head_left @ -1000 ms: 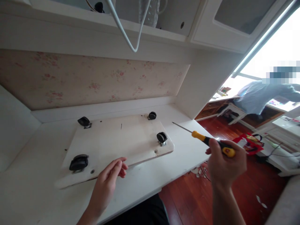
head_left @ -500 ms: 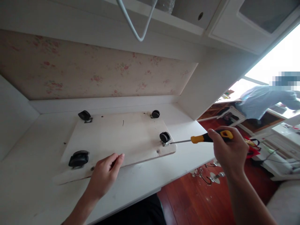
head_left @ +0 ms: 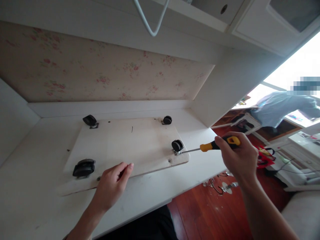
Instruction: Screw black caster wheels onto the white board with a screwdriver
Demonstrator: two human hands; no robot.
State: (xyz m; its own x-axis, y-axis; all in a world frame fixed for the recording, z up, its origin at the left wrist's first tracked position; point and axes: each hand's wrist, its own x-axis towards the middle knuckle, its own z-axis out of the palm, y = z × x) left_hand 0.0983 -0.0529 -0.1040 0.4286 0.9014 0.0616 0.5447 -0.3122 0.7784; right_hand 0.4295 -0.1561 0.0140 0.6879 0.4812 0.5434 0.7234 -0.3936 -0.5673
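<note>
A white board [head_left: 125, 146] lies upside down on the white desk [head_left: 37, 206], with a black caster at each corner. My right hand [head_left: 238, 160] is closed round the yellow-and-black handle of a screwdriver [head_left: 212, 145]. Its shaft lies nearly level and its tip touches the metal base of the near right caster [head_left: 177, 146]. My left hand [head_left: 112, 185] rests on the board's front edge, fingers together and stretched out, holding nothing. The near left caster [head_left: 83, 167] stands left of that hand. Two more casters [head_left: 89, 120] [head_left: 167, 120] sit at the far corners.
A floral back panel [head_left: 100, 76] and white side walls close the desk in. A white hanger [head_left: 150, 20] dangles from the shelf above. To the right, over red wood floor [head_left: 220, 213] with small metal parts, a person in a light blue top [head_left: 280, 106] bends over another desk.
My right hand swung the screwdriver from pointing up and left in the air down to the near right caster's base, where it stays. My left hand settled onto the board's front edge.
</note>
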